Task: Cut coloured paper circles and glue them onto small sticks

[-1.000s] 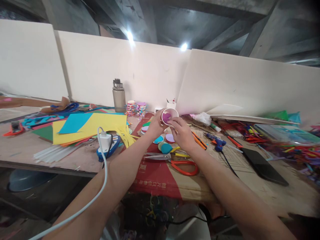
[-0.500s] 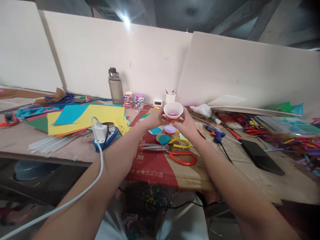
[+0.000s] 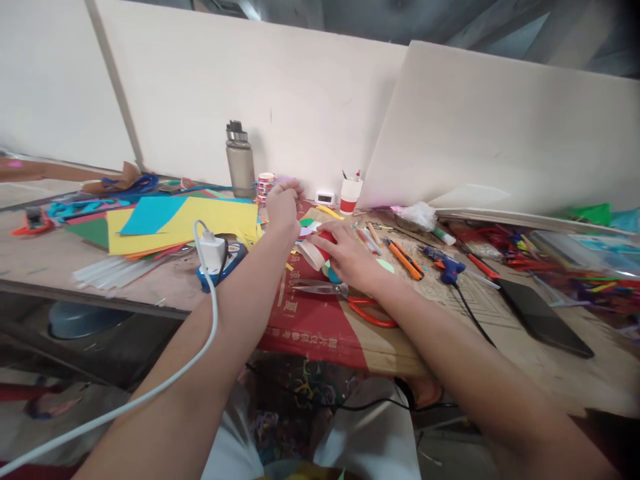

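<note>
The red-and-white cup point(image 3: 313, 256) tips toward 8 o'clock, held in the fingers of the right hand point(image 3: 353, 257). At 11, the left hand point(image 3: 284, 203): its grip I cannot tell. At 6, red cardboard point(image 3: 305, 327) separates scissors point(image 3: 325, 289) from the near edge of the table point(image 3: 37, 257).

Held paper cup point(image 3: 315, 256), smooth and matt; scissors point(image 3: 323, 288), metal blades and glossy plastic handles; coloured sheets point(image 3: 210, 219), matt paper

This looks like a craft workshop: scissors point(image 3: 345, 289) lie on the near side of the right fingers point(image 3: 336, 249), a glue gun point(image 3: 450, 270) and orange cutter point(image 3: 407, 260) to their right, coloured sheets point(image 3: 200, 218) left of the left fingers point(image 3: 289, 187).
</note>
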Tool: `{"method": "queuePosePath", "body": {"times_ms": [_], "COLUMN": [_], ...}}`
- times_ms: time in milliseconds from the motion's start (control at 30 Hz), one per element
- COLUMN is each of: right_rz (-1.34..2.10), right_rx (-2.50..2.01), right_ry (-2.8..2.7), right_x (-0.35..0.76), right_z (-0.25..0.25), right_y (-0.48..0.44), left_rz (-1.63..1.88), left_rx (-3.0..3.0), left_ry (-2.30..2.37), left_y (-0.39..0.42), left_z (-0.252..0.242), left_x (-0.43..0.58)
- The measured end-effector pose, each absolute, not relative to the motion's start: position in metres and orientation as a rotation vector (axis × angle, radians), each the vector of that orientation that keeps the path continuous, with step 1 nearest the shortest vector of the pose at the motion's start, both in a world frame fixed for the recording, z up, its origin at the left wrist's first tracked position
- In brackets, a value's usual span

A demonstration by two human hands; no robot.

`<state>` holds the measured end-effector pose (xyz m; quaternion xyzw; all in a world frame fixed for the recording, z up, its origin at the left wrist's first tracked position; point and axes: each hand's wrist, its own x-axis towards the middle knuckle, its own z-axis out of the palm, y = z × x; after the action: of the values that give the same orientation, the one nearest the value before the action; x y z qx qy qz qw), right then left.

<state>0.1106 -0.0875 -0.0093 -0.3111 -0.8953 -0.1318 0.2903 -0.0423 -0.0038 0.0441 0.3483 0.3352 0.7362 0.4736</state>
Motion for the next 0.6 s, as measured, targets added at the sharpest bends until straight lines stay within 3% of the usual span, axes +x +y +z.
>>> {"method": "queuePosePath", "body": {"times_ms": [600], "right_rz": [-0.634], "right_rx": [-0.665], "right_ry": [-2.295], "right_x": [0.104], "right_z": [-0.010], "right_y": [-0.088], "left_rz": [1.962], "left_rx": [0.721], "left_ry": [0.747], "left_y": [-0.003], "left_z": [0.046], "left_x": [-0.044]}}
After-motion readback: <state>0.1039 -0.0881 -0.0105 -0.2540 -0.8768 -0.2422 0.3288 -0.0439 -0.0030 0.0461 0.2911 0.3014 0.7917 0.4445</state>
